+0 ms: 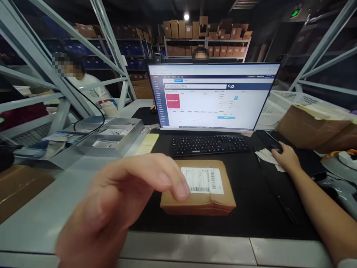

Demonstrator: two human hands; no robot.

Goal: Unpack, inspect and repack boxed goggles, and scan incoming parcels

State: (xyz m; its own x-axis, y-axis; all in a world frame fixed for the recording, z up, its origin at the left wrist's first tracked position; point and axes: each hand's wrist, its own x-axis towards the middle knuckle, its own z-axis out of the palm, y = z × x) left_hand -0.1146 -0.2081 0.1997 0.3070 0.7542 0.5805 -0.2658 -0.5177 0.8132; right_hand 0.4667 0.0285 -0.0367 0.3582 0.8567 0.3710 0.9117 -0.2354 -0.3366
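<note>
A brown paper parcel [208, 201] with a white barcode label [203, 179] lies on the black desk mat [251, 208] in front of the keyboard [209, 144]. My left hand [119, 204] hovers close to the camera, fingers loosely curled and apart, fingertips just over the parcel's left end, holding nothing. My right hand [286, 156] rests closed over a black mouse [275, 146] at the right of the keyboard. A monitor [212, 98] shows a software page with a red box.
A metal compartment tray [111, 136] stands at the left with yellow sticky notes [147, 143] beside it. Brown packages [315, 128] and a handheld scanner [338, 178] lie at the right. Two other people sit behind the steel frame and the monitor. Carton shelves fill the background.
</note>
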